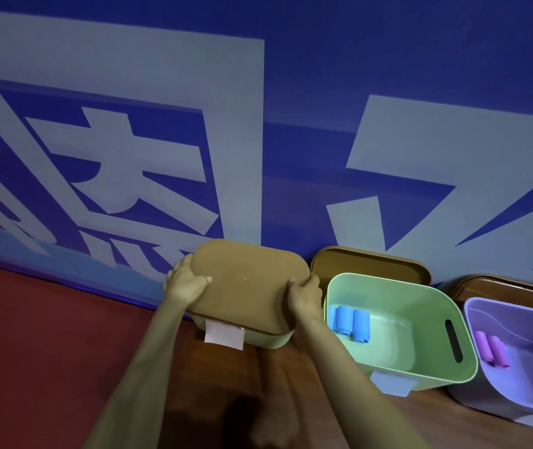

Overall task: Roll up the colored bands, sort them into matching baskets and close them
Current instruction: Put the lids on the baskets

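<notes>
A brown lid [247, 280] lies on the leftmost pale basket [268, 340], which has a pink label [224, 335] on its front. My left hand [186, 285] grips the lid's left edge and my right hand [304, 294] grips its right edge. To the right, an open green basket [420, 361] holds rolled blue bands [351, 324]. Further right, an open lilac basket [524, 396] holds rolled purple bands [492, 350]. What the covered basket holds is hidden.
Two more brown lids lean against the blue wall, one [372, 264] behind the green basket and one [511, 286] behind the lilac basket. The baskets stand on a wooden surface [437, 426]. Red floor [48, 335] spreads to the left.
</notes>
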